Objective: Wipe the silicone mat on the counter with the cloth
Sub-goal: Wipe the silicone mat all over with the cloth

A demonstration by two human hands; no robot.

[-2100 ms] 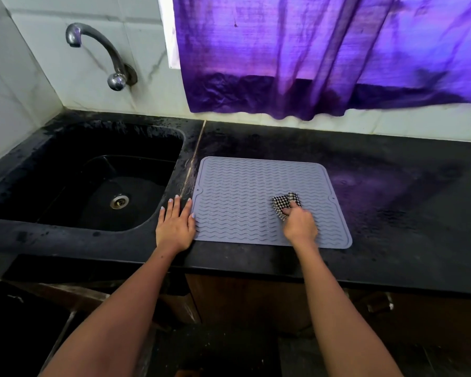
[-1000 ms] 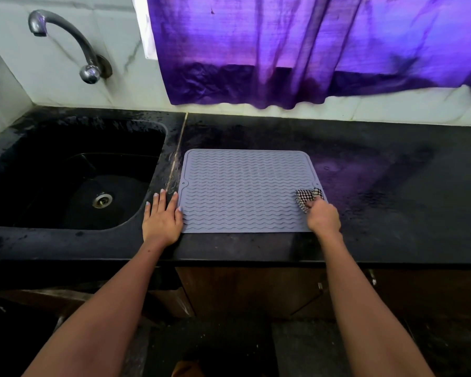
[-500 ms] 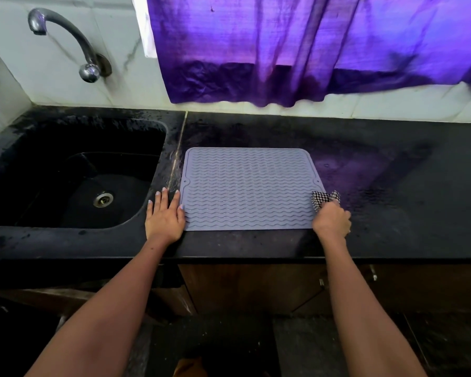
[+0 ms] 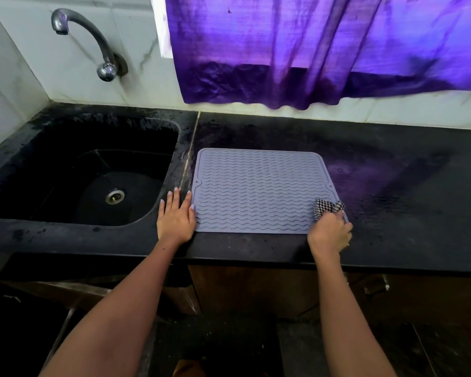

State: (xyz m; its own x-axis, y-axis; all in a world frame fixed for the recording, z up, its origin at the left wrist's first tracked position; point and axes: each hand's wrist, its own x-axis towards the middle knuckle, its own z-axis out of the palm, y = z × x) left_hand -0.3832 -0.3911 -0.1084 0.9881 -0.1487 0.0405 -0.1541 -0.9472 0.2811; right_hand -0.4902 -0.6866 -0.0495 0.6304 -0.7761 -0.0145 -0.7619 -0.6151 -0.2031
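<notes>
The mat (image 4: 259, 189) lay flat on the black worktop (image 4: 392, 186), just right of the sink (image 4: 79, 170), its front edge near the worktop's lip. The checked cloth (image 4: 327, 208) sat bunched at the mat's front right corner, pressed down by the right hand (image 4: 329, 235), whose fingers (image 4: 337, 217) were curled tight around the wad, likely to bear down while wiping that edge. The left hand (image 4: 176, 217) rested palm down, fingers (image 4: 170, 200) spread flat and holding nothing, touching the mat's left edge, probably to stop it sliding. A purple curtain (image 4: 310, 50) hung behind.
</notes>
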